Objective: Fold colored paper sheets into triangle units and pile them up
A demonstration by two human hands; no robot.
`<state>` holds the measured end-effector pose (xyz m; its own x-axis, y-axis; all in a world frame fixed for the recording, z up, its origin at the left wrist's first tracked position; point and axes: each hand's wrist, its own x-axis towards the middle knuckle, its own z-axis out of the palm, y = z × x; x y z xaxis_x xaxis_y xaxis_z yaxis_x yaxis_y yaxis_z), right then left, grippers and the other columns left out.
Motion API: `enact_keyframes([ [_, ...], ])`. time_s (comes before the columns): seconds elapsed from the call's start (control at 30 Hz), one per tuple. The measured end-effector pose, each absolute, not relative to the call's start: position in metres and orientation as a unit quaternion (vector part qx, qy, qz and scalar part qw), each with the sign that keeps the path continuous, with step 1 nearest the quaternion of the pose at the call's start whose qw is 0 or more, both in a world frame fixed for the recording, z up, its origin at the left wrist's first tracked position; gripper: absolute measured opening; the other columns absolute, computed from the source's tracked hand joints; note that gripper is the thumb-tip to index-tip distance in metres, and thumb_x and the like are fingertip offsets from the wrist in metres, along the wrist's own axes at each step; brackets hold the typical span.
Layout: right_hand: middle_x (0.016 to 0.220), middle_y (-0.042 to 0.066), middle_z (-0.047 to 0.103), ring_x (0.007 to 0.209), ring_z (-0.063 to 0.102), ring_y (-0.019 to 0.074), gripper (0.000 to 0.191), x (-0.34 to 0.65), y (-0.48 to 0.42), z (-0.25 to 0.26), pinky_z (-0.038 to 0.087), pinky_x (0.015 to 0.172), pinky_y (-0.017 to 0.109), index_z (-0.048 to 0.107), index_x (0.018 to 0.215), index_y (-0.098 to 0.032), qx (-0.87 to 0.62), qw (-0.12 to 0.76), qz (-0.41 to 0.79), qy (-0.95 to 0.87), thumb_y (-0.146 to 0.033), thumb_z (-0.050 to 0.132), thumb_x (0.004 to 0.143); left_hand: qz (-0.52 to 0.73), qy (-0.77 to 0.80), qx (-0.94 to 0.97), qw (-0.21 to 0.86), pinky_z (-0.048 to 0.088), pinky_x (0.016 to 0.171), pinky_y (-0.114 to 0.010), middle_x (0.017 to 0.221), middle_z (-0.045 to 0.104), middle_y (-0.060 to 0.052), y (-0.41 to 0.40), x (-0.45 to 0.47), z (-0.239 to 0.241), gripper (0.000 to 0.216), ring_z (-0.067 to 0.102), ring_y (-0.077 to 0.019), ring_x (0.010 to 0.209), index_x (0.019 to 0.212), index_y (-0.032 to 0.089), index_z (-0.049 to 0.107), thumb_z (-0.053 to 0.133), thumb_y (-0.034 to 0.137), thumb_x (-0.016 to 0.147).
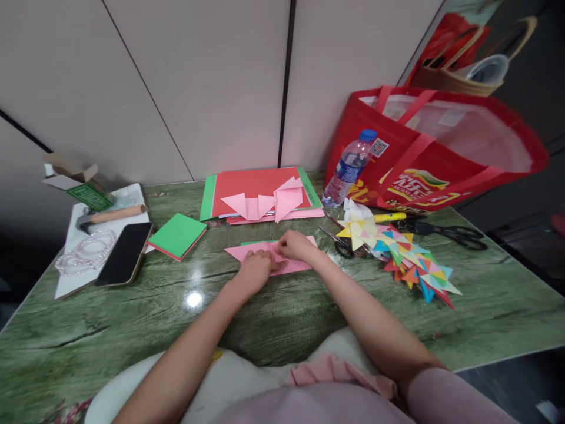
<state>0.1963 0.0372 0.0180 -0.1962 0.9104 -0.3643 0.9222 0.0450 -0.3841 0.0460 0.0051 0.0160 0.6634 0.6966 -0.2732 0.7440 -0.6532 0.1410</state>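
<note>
A pink sheet of paper (247, 252), partly folded, lies flat on the green table (132, 318) in front of me. My left hand (255, 270) presses down on its near part with the fingers curled onto the paper. My right hand (296, 245) rests on the sheet's upper right part, fingers bent and pinching at a fold. Both hands touch the same sheet and sit close together.
Behind lie a stack of red, green and pink sheets (258, 189) with folded pink pieces (269, 203). A green paper pad (177, 235), a phone (126, 253), a hammer (110, 216) and beads (86, 250) sit left. Right: bottle (348, 169), red bag (441, 147), scissors (445, 231), multicoloured folded triangles (406, 256).
</note>
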Motion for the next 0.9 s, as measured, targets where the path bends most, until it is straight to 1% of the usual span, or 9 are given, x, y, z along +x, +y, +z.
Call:
enact_keyframes([
  [0.13, 0.078, 0.007, 0.073, 0.074, 0.066, 0.0159, 0.016, 0.188, 0.049, 0.024, 0.042, 0.057, 0.019, 0.074, 0.075, -0.016, 0.644, 0.030, -0.295, 0.705, -0.017, 0.058, 0.071, -0.083, 0.401, 0.903, 0.127, 0.030, 0.069, -0.031, 0.089, 0.059, -0.006, 0.004, 0.046, 0.017, 0.035, 0.053, -0.0204, 0.085, 0.117, 0.035, 0.059, 0.032, 0.033, 0.095],
  [0.27, 0.076, 0.008, 0.073, 0.072, 0.067, 0.0175, 0.012, 0.180, 0.056, 0.029, 0.045, 0.060, 0.020, 0.073, 0.069, -0.015, 0.657, 0.044, -0.303, 0.689, -0.018, 0.062, 0.069, -0.068, 0.403, 0.903, 0.133, 0.030, 0.069, -0.032, 0.087, 0.060, -0.007, 0.005, 0.045, 0.014, 0.038, 0.053, -0.0193, 0.082, 0.108, 0.030, 0.065, 0.030, 0.033, 0.095],
  [0.43, 0.099, 0.014, 0.070, 0.091, 0.065, 0.0229, 0.020, 0.161, 0.059, 0.027, 0.048, 0.074, 0.028, 0.071, 0.088, -0.014, 0.680, 0.004, -0.273, 0.680, -0.023, 0.057, 0.077, -0.061, 0.397, 0.905, 0.142, 0.031, 0.070, -0.032, 0.089, 0.064, -0.007, 0.006, 0.046, 0.013, 0.035, 0.054, -0.0210, 0.088, 0.102, 0.027, 0.068, 0.033, 0.031, 0.094],
  [0.53, 0.101, 0.017, 0.068, 0.094, 0.064, 0.0252, 0.024, 0.151, 0.060, 0.022, 0.047, 0.077, 0.033, 0.069, 0.092, -0.013, 0.678, -0.028, -0.266, 0.684, -0.026, 0.052, 0.082, -0.058, 0.407, 0.900, 0.144, 0.032, 0.071, -0.033, 0.092, 0.064, -0.009, 0.005, 0.047, 0.016, 0.034, 0.055, -0.0216, 0.090, 0.094, 0.023, 0.070, 0.036, 0.026, 0.092],
  [0.6, 0.099, 0.015, 0.069, 0.094, 0.063, 0.0244, 0.024, 0.150, 0.060, 0.017, 0.046, 0.078, 0.033, 0.069, 0.092, -0.014, 0.665, -0.054, -0.269, 0.694, -0.026, 0.049, 0.084, -0.056, 0.410, 0.899, 0.142, 0.033, 0.071, -0.033, 0.091, 0.064, -0.010, 0.003, 0.047, 0.017, 0.034, 0.055, -0.0218, 0.090, 0.091, 0.021, 0.071, 0.037, 0.024, 0.091],
  [0.7, 0.095, 0.008, 0.070, 0.088, 0.064, 0.0170, 0.022, 0.157, 0.055, 0.012, 0.046, 0.076, 0.025, 0.067, 0.094, -0.017, 0.624, -0.098, -0.289, 0.720, -0.023, 0.047, 0.086, -0.052, 0.410, 0.900, 0.140, 0.033, 0.072, -0.034, 0.087, 0.063, -0.009, 0.003, 0.044, 0.015, 0.034, 0.055, -0.0213, 0.087, 0.095, 0.023, 0.070, 0.036, 0.025, 0.092],
  [0.77, 0.095, 0.003, 0.070, 0.082, 0.063, 0.0120, 0.022, 0.169, 0.049, 0.010, 0.045, 0.073, 0.020, 0.064, 0.101, -0.018, 0.598, -0.123, -0.303, 0.732, -0.017, 0.050, 0.084, -0.043, 0.407, 0.901, 0.142, 0.033, 0.072, -0.033, 0.086, 0.062, -0.007, 0.003, 0.042, 0.012, 0.035, 0.055, -0.0200, 0.084, 0.101, 0.026, 0.069, 0.034, 0.027, 0.093],
  [0.83, 0.095, 0.003, 0.070, 0.082, 0.063, 0.0111, 0.026, 0.184, 0.040, 0.009, 0.045, 0.072, 0.019, 0.062, 0.103, -0.016, 0.590, -0.146, -0.301, 0.735, -0.010, 0.052, 0.080, -0.034, 0.402, 0.904, 0.145, 0.033, 0.072, -0.032, 0.085, 0.061, -0.006, 0.004, 0.040, 0.009, 0.035, 0.055, -0.0191, 0.083, 0.107, 0.029, 0.066, 0.034, 0.028, 0.093],
  [0.9, 0.087, 0.005, 0.069, 0.078, 0.062, 0.0127, 0.023, 0.201, 0.030, 0.008, 0.044, 0.070, 0.021, 0.064, 0.095, -0.015, 0.598, -0.169, -0.285, 0.730, -0.008, 0.057, 0.074, -0.034, 0.400, 0.905, 0.143, 0.033, 0.071, -0.032, 0.084, 0.060, -0.006, 0.005, 0.040, 0.008, 0.034, 0.054, -0.0192, 0.083, 0.112, 0.031, 0.063, 0.035, 0.027, 0.093],
])
